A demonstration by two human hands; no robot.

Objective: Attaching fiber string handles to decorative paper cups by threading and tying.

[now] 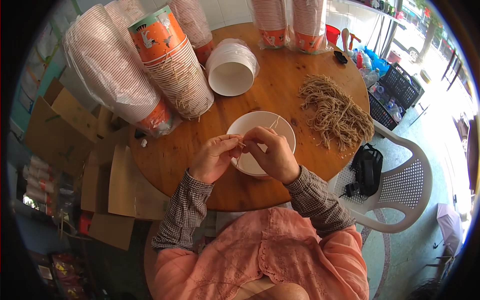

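Both of my hands work close together over a white paper bowl at the table's near middle. My left hand is closed in a pinch on a thin pale string. Thumb and forefinger of my right hand pinch at the same spot, nearly touching the left fingertips. One end of the string sticks up beyond the right hand, and a bit hangs below the fingers. To the right lies a loose heap of tan strings. How the string runs between the fingers is partly hidden.
Tall stacks of orange-and-white paper buckets stand at the left, some in clear plastic. A wrapped stack of white bowls lies behind the bowl. Beside the round wooden table are a white plastic chair holding a black bag, and cardboard boxes.
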